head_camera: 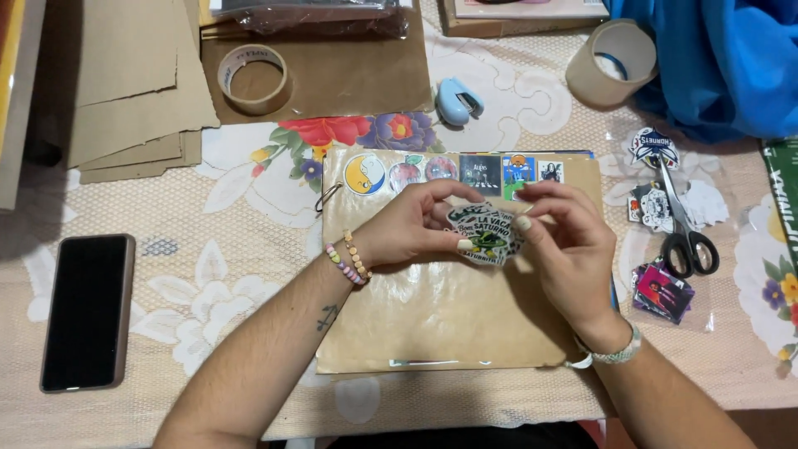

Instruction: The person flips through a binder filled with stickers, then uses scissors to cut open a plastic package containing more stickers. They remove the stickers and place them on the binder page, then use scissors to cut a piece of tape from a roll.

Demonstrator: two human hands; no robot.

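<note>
Both my hands hold one sticker (485, 234), a white-edged cutout with green and black artwork, just above a brown paper-covered book (440, 320). My left hand (409, 226) pinches its left edge with thumb and fingers. My right hand (564, 241) grips its right edge, fingers curled over the top. A row of several small stickers (453, 171) runs along the top edge of the brown cover. Beaded bracelets sit on both wrists.
A black phone (89, 311) lies at the left. Black-handled scissors (686, 233) and loose stickers (662, 291) lie at the right. Two tape rolls (252, 79) (611, 62), a blue stapler (459, 101), brown paper sheets (137, 83) and blue cloth (723, 58) are at the back.
</note>
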